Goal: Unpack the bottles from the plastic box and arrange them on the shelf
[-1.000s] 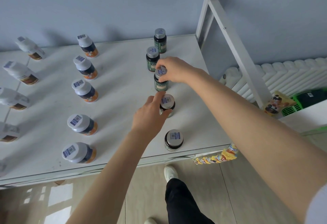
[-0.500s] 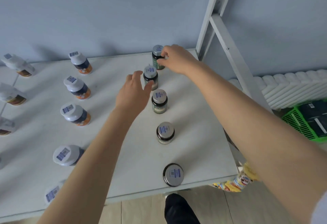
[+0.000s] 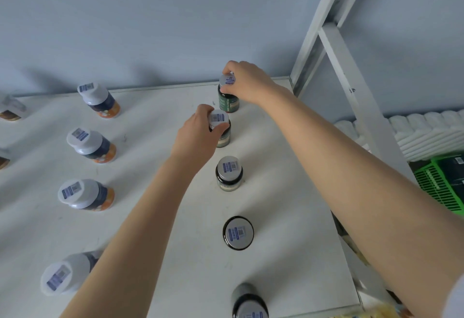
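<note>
Since the frame half a second back, your left hand (image 3: 198,134) has moved from hovering open beside the second dark bottle (image 3: 223,139) to gripping its cap, thumb and fingers curled round the rim. Your right hand (image 3: 247,84) stays on the rearmost dark bottle (image 3: 228,102), fingertips pinching its cap, close to the back wall.

Both bottles stand upright on the white shelf (image 3: 155,217), a flat, matt, faintly scuffed board. A white metal frame post (image 3: 324,23) rises at its back right corner. Past the right edge, a green slatted crate (image 3: 439,184) is cut off by the frame, and its dark contents are hard to make out.

The dark bottles form one row running towards you: the two you hold, then a third dark bottle (image 3: 229,170) and a fourth dark bottle (image 3: 238,232), both untouched. A fifth dark bottle (image 3: 249,302) is blurred and cropped at the bottom edge.

Left of your arms, a row of white-capped bottles (image 3: 85,194) with orange bases runs parallel; your left forearm hides part of the nearest one. More bottles at the far left edge (image 3: 11,110) are cut off.

Every cap is round and grey-white, with a small blue-printed sticker too blurred to read.
</note>
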